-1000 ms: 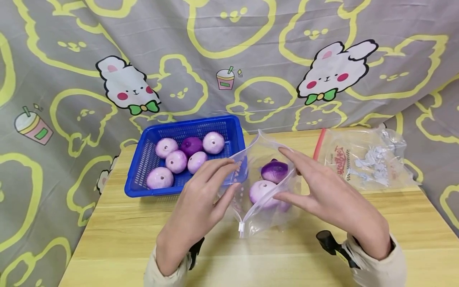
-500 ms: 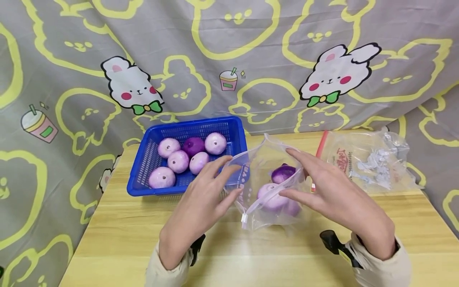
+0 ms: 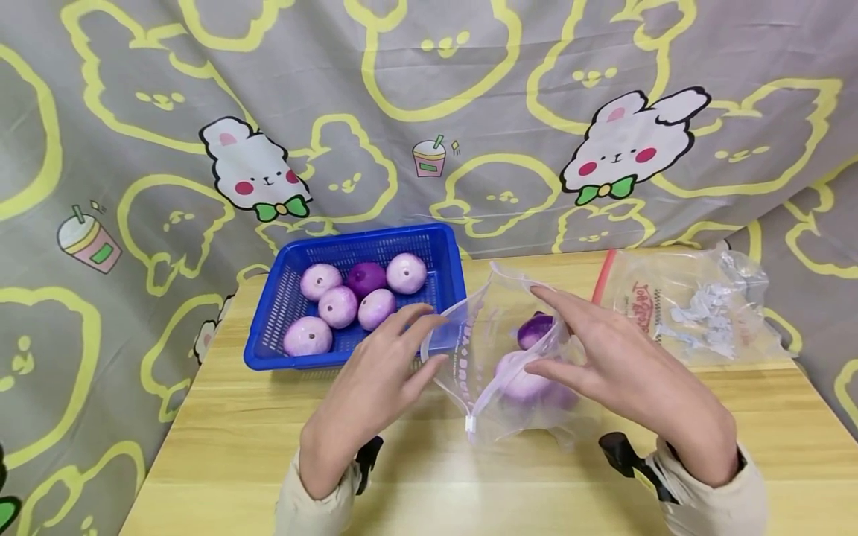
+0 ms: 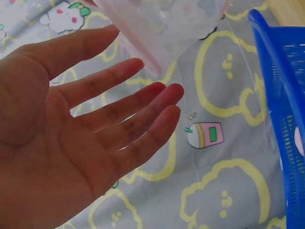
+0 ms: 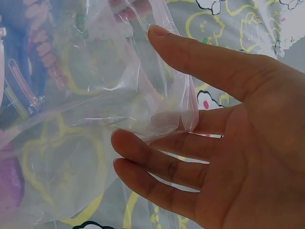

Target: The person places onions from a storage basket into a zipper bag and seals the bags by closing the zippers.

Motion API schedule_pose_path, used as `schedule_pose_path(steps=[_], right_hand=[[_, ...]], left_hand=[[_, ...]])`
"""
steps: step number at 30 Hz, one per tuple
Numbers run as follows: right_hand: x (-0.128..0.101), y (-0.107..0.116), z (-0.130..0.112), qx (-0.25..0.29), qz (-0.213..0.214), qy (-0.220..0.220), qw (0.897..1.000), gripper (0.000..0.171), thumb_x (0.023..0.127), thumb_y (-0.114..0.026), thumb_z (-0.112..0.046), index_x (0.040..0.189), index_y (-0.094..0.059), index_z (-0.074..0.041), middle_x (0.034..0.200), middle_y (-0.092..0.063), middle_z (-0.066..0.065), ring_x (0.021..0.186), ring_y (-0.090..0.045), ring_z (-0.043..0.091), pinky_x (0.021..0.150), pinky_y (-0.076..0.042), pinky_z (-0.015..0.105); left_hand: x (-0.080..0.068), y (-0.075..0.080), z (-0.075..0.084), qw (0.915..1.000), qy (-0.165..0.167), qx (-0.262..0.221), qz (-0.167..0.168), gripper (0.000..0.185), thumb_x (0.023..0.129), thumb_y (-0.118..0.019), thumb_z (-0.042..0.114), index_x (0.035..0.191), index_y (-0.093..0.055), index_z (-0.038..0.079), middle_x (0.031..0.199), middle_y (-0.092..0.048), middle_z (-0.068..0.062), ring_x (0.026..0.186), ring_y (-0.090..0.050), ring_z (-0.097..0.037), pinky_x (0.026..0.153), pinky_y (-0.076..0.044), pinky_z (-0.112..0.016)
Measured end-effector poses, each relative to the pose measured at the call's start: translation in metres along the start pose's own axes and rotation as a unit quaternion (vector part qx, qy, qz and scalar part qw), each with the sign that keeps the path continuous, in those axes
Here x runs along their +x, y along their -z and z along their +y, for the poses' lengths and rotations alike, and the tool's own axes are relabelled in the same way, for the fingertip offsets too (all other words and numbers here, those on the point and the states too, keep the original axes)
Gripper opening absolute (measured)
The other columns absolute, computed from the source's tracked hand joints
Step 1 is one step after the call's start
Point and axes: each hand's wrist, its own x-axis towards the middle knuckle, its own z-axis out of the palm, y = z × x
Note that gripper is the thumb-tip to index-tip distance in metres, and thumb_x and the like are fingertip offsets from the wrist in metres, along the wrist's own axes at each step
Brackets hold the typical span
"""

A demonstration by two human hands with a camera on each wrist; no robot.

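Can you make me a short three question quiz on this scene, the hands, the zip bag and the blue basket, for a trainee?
1. How many purple balls lie in the blue basket?
2. True or false: the clear zip bag between the hands is sealed shut.
3. Which hand is nearer the basket: A the left hand, B the right hand?

Key:
1. Six purple balls.
2. False: its mouth gapes open, with straight fingers of both hands at its edges.
3. A.
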Motion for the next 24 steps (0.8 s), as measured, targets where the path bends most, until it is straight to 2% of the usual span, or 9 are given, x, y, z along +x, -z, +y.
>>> schedule_pose_path(steps=[8, 16, 20, 24], right_hand=[[-0.001, -0.001, -0.001, 0.004, -0.004, 0.004, 1.000, 0.080, 0.089, -0.072, -0.045, 0.153, -0.037, -0.013, 0.149, -0.048, 0.013, 0.133, -0.048, 0.037, 0.106, -0.039, 0.059], [0.000, -0.001, -0.002, 0.006, 0.003, 0.022, 1.000, 0.078, 0.090, -0.072, -0.042, 0.153, -0.037, -0.011, 0.149, -0.048, 0.010, 0.132, -0.050, 0.034, 0.106, -0.040, 0.056], [0.000, -0.001, -0.003, 0.006, 0.003, 0.024, 1.000, 0.078, 0.091, -0.072, -0.042, 0.153, -0.036, -0.011, 0.149, -0.048, 0.011, 0.131, -0.050, 0.034, 0.105, -0.041, 0.055], [-0.001, -0.002, -0.003, 0.006, 0.002, 0.022, 1.000, 0.079, 0.090, -0.072, -0.042, 0.154, -0.036, -0.011, 0.149, -0.048, 0.011, 0.131, -0.050, 0.034, 0.106, -0.041, 0.056]], left_hand=[[-0.005, -0.004, -0.010, 0.9996, 0.006, 0.000, 0.026, 0.030, 0.095, -0.068, 0.018, 0.122, -0.064, 0.007, 0.120, -0.064, -0.005, 0.109, -0.063, -0.018, 0.091, -0.054, -0.036], [-0.014, -0.006, -0.021, 0.9974, 0.037, -0.021, 0.058, 0.049, 0.096, -0.066, 0.015, 0.141, -0.050, 0.011, 0.116, -0.066, -0.005, 0.101, -0.065, -0.019, 0.082, -0.056, -0.037], [-0.017, -0.004, -0.028, 0.9966, 0.044, -0.017, 0.067, 0.052, 0.094, -0.068, 0.013, 0.143, -0.048, 0.012, 0.118, -0.066, -0.005, 0.102, -0.065, -0.019, 0.085, -0.055, -0.038], [-0.018, -0.003, -0.035, 0.9963, 0.044, -0.009, 0.073, 0.047, 0.094, -0.068, 0.012, 0.138, -0.052, 0.009, 0.116, -0.066, -0.006, 0.102, -0.065, -0.019, 0.087, -0.054, -0.038]])
